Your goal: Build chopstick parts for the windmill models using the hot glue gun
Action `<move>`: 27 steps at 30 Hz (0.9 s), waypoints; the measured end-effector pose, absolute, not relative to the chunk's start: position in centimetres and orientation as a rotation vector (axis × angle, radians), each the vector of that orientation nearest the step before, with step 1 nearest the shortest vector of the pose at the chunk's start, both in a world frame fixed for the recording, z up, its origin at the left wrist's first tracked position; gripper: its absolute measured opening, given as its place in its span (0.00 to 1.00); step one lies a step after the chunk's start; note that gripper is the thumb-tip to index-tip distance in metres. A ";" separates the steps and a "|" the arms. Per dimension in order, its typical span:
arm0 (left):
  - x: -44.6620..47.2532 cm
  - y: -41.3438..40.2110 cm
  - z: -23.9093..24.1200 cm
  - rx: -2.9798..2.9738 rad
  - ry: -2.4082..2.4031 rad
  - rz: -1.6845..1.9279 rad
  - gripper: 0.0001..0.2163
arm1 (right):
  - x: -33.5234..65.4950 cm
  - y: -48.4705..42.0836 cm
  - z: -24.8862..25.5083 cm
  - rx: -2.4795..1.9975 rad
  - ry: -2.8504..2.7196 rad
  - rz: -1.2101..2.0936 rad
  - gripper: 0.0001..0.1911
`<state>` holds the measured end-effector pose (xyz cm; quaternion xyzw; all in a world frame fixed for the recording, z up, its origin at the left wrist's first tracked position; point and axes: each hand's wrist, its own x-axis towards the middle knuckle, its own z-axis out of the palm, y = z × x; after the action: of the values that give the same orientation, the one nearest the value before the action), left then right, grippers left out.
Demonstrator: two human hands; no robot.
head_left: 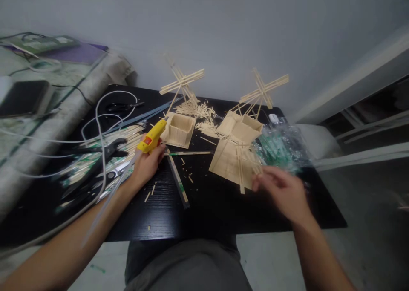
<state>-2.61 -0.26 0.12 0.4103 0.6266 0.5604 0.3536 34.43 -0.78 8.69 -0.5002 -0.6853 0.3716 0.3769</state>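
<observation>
My left hand is closed round the handle of a yellow glue gun, whose nozzle points toward a small open box of wooden sticks. My right hand hovers low over the table's right side, fingers curled and pinched together beside a flat panel of wooden sticks; what it holds, if anything, is too small to make out. Two stick-built windmill blade crosses stand at the back. A second stick box sits behind the panel.
The black table carries loose stick pieces, a long stick, scissors and pliers, white cables and a clear bag of green-tipped sticks. Clutter lies to the left; a white wall stands behind.
</observation>
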 end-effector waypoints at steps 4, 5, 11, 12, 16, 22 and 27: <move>-2.6 -0.3 0.3 1.015 1.601 1.433 0.11 | 30.1 -2.8 5.3 -1.227 -1.945 1.144 0.14; -2.6 -0.3 0.4 1.022 1.600 1.425 0.11 | 29.2 -3.0 4.3 -1.241 -2.004 1.099 0.16; -2.4 -0.4 1.2 1.039 1.612 1.439 0.09 | 26.0 -3.1 0.6 -1.142 -2.277 0.675 0.21; -2.4 -0.4 1.3 1.039 1.615 1.443 0.09 | 25.6 -3.1 0.7 -1.133 -2.295 0.608 0.19; -2.2 -0.5 1.6 1.006 1.602 1.464 0.10 | 23.4 -4.0 1.8 -0.955 -2.427 0.494 0.15; -2.8 -0.1 1.2 0.974 1.589 1.490 0.09 | 21.2 -5.5 1.6 -0.618 -2.710 0.634 0.19; -2.7 -0.1 1.3 0.977 1.581 1.497 0.10 | 20.6 -3.2 1.8 -0.642 -2.673 0.610 0.18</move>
<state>-2.75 -0.10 1.26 0.3805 0.6159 0.5831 0.3686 20.58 -3.21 1.83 -0.2250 -0.9366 0.2139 0.1623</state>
